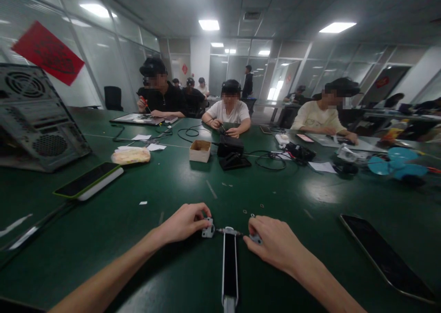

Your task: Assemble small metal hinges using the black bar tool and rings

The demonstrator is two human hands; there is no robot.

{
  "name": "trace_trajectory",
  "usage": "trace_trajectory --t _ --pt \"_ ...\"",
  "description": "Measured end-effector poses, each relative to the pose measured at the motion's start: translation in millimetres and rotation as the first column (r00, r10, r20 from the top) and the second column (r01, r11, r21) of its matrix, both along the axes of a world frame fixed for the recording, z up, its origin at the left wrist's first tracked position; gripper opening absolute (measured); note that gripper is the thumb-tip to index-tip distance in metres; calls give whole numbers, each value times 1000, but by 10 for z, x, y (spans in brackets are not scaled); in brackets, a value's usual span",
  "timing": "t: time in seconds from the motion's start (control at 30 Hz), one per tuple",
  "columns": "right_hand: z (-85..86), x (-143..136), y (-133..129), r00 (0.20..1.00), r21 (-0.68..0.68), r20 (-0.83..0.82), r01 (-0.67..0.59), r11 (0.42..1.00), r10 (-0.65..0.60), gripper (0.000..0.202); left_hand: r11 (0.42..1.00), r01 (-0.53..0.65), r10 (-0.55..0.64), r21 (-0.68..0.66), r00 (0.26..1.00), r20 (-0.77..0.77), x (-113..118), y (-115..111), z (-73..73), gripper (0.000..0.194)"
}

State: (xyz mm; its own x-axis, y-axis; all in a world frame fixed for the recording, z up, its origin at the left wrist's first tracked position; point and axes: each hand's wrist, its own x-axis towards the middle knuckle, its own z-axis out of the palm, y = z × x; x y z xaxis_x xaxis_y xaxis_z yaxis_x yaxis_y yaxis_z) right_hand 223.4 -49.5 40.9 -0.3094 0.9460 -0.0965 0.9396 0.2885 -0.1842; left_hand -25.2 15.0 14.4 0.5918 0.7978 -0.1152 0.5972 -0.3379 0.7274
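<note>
My left hand (pixel 190 220) is closed, thumb and fingers pinching a small grey metal bracket (pixel 208 228) with holes in it. Opposite it, my right hand (pixel 272 240) grips a similar grey metal piece (pixel 255 238), mostly covered by the fingers. Between the two hands lies a long narrow bar (pixel 230 267) with a black face and silver edges, pointing away from me. A thin cross shaft sticks out on both sides of its far end, towards the two pieces. Whether either piece touches the shaft I cannot tell.
Small washers or nuts (pixel 245 211) lie beyond my right hand. A dark phone (pixel 382 253) rests at right. Farther off are a small open box (pixel 200 151), black cables, a blue fan (pixel 396 164) and a computer case (pixel 41 120). Several people sit working across the green table (pixel 165 184).
</note>
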Motion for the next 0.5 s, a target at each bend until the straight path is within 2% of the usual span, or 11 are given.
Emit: trace_trajectory --t 0.23,0.5 --pt "-71 -50 -14 987 54 -64 -145 988 149 19 999 3 -3 38 1000 -1 56 -40 -1 25" --pt "-185 -50 10 974 128 -103 -186 974 200 19 997 -53 54 64 998 -17 114 -85 -39 24"
